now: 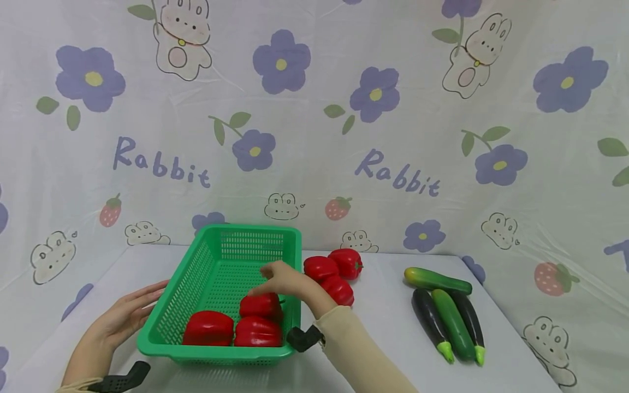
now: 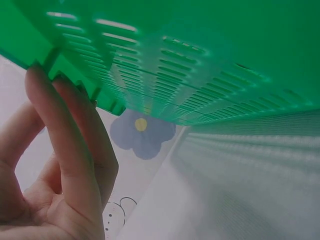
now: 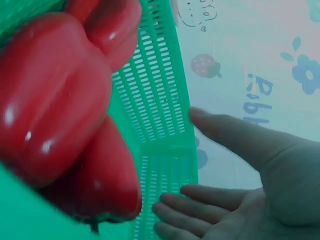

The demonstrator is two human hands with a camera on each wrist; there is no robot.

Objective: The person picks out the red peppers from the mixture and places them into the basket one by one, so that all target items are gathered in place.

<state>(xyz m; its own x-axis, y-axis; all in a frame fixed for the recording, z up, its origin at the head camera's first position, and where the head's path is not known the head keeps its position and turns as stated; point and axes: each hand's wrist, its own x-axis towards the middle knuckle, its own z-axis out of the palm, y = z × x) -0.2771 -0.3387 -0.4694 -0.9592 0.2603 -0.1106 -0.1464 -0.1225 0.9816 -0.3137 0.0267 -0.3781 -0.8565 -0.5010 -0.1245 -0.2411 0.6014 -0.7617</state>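
Observation:
A green plastic basket (image 1: 251,229) with slotted walls stands on the table, with several red bell peppers (image 1: 208,328) in its near part. My left hand (image 1: 120,319) is at the basket's left side; in the left wrist view its straight fingertips (image 2: 40,80) touch the rim from outside. Above the basket's right half hovers my right hand (image 1: 285,281), holding nothing. The right wrist view shows its thumb and fingers spread apart, clear of the bell peppers (image 3: 55,95). Just below that hand lies the rearmost pepper in the basket (image 1: 260,307).
Right of the basket, more red bell peppers (image 1: 320,268) are grouped on the white table (image 1: 378,316). Farther right lie dark eggplants (image 1: 431,322) and green cucumbers (image 1: 452,323). A printed curtain (image 1: 314,131) hangs behind the table.

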